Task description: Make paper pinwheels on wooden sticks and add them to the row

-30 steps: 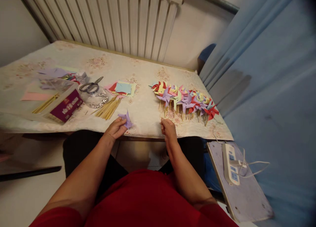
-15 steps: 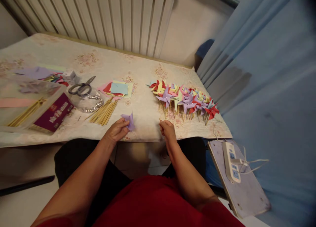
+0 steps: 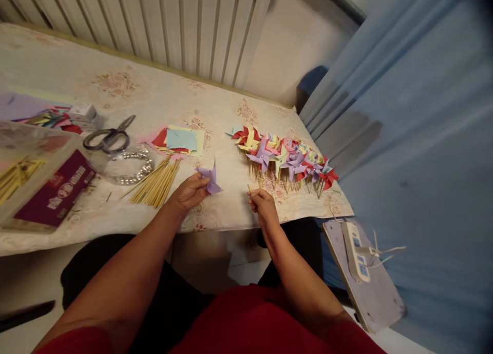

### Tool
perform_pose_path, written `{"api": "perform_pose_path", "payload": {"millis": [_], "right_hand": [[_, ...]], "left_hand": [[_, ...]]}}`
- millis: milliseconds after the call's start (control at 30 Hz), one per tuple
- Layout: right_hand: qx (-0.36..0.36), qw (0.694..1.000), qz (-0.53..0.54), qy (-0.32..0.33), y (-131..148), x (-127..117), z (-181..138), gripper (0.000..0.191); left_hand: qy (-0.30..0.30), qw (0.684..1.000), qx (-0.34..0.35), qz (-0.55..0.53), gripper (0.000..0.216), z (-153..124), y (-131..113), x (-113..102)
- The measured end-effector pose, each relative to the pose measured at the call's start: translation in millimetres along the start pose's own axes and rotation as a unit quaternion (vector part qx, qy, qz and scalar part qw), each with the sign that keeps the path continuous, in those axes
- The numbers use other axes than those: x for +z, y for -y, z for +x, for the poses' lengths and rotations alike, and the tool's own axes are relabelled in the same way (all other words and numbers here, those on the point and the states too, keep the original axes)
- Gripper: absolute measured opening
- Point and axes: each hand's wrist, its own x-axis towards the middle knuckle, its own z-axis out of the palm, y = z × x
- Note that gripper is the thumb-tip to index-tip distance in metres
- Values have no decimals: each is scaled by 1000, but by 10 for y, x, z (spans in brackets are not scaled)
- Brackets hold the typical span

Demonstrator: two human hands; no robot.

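Fingers (image 3: 254, 194) of the right hand (image 3: 265, 206) partly hide a thin stick (image 3: 249, 188).

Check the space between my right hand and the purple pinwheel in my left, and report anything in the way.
Nothing visible stands between the right hand and the purple pinwheel in the left hand's grip; the tablecloth lies below the gap. The other pinwheels are beyond the right hand, the sticks beyond the left.

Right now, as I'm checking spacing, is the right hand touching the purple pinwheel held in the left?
Apart: the head view shows tablecloth between the right hand and the held purple pinwheel.
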Motion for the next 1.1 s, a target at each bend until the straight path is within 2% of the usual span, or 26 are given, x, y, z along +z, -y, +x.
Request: {"api": "perform_pose_path", "payload": {"millis": [367,567,767,1100], "right_hand": [[-12,1000,-12,-24,74,116,-3,19],[-6,999,54,7,130,134,5,17],[19,996,88,9,191,176,1,21],[30,997,75,19,278,247,-20,20]], "left_hand": [[40,999,-1,-22,35,126,49,-67],[52,998,-1,-21,36,116,65,-79],[60,998,-9,-11,33,120,89,-84],[73,997,-23,2,40,108,128,-89]]}}
